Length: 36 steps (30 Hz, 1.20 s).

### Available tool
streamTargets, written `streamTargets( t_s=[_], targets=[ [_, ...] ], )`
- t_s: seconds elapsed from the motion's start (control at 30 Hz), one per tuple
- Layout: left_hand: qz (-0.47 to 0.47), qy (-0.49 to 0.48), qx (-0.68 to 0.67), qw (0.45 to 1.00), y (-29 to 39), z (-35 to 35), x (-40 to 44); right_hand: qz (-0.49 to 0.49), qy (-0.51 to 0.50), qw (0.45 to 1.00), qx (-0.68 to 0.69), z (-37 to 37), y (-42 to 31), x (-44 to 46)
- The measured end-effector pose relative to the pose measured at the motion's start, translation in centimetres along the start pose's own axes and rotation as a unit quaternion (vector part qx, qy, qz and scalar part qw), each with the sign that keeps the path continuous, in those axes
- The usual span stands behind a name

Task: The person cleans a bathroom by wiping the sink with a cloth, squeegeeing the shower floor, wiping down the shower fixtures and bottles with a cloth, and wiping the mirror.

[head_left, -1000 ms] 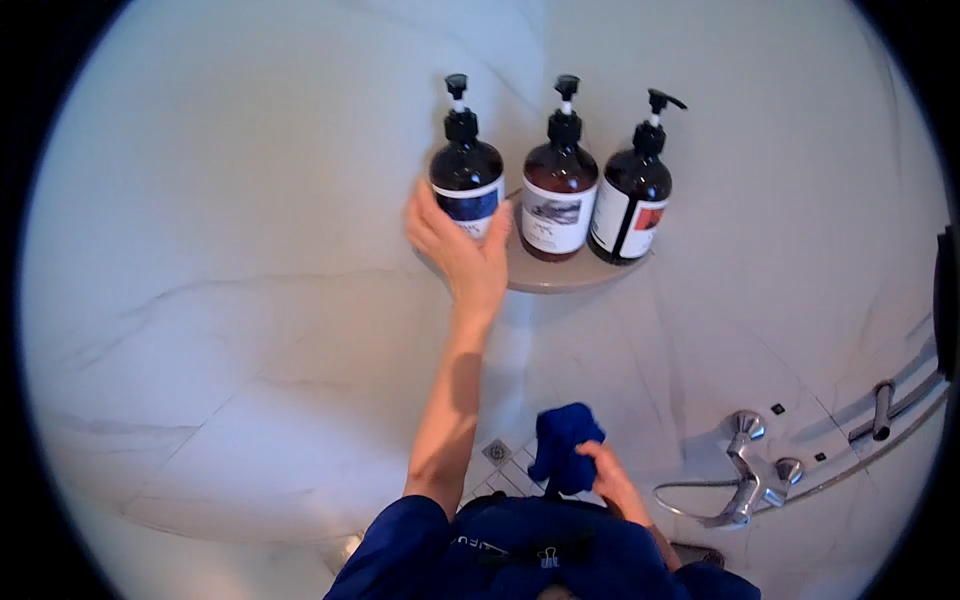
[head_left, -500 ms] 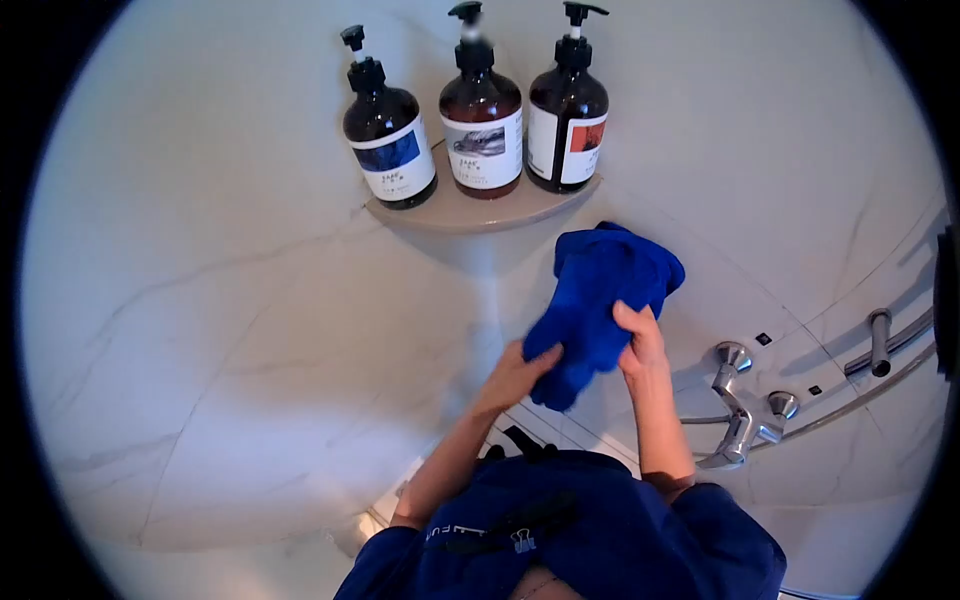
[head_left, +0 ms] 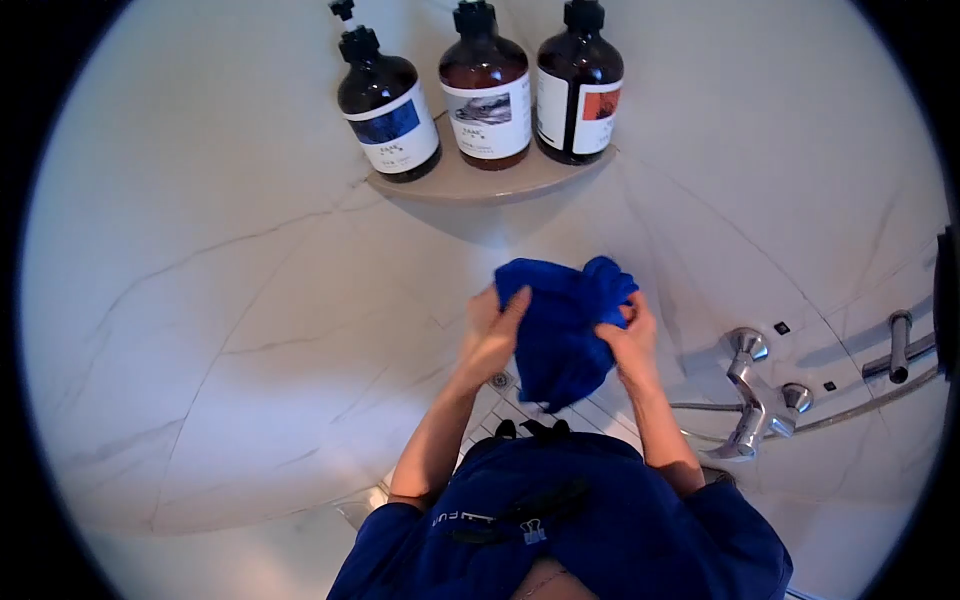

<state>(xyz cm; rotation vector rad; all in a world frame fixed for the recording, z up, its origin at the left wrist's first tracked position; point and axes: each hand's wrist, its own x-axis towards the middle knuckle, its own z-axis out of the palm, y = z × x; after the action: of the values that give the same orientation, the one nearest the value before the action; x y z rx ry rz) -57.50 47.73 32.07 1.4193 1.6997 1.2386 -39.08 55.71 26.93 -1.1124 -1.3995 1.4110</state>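
A blue cloth (head_left: 562,335) hangs bunched between my two hands, in front of my chest. My left hand (head_left: 492,330) grips its left edge, thumb lying over the front. On the other side my right hand (head_left: 630,338) pinches the cloth near its upper right corner, where the fabric is gathered into folds. The fingers behind the cloth are partly hidden. Beyond the cloth, a corner shelf (head_left: 490,185) bears three dark pump bottles: one with a blue label (head_left: 390,125), one with a grey label (head_left: 487,115) and one with a red label (head_left: 580,105).
To the right, a chrome mixer tap (head_left: 752,400) is fixed to the marbled wall (head_left: 260,330), with a hose and a chrome holder (head_left: 899,345) beside it. Below the cloth, a floor drain (head_left: 501,380) shows among the tiles.
The cloth has come down and closer to me, and its shape has turned and spread wider. My left hand has moved up along it. The bottles appear higher in the view.
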Motion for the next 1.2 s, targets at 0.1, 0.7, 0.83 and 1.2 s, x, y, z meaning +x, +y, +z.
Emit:
streamTargets(
  t_s=[0.1, 0.7, 0.83, 1.2],
  targets=[
    [0.027, 0.102, -0.046, 0.993, 2.0, -3.2, -0.5, -0.061, -0.101, 0.959, -0.256, -5.6, -0.6, -0.6],
    [0.237, 0.389, 0.039, 0.889, 8.7, -2.9, 11.2, 0.117, -0.147, 0.949, 0.253, -0.8, 2.1, -5.1],
    [0.191, 0.412, 0.126, 0.882, 9.3, -2.4, 10.9, 0.132, -0.153, 0.918, 0.342, -0.1, 0.2, -4.8],
    [0.373, 0.451, 0.104, 0.804, 7.2, -0.1, 5.2, -0.24, -0.104, 0.914, 0.31, 1.4, -11.8, -3.0]
  ],
)
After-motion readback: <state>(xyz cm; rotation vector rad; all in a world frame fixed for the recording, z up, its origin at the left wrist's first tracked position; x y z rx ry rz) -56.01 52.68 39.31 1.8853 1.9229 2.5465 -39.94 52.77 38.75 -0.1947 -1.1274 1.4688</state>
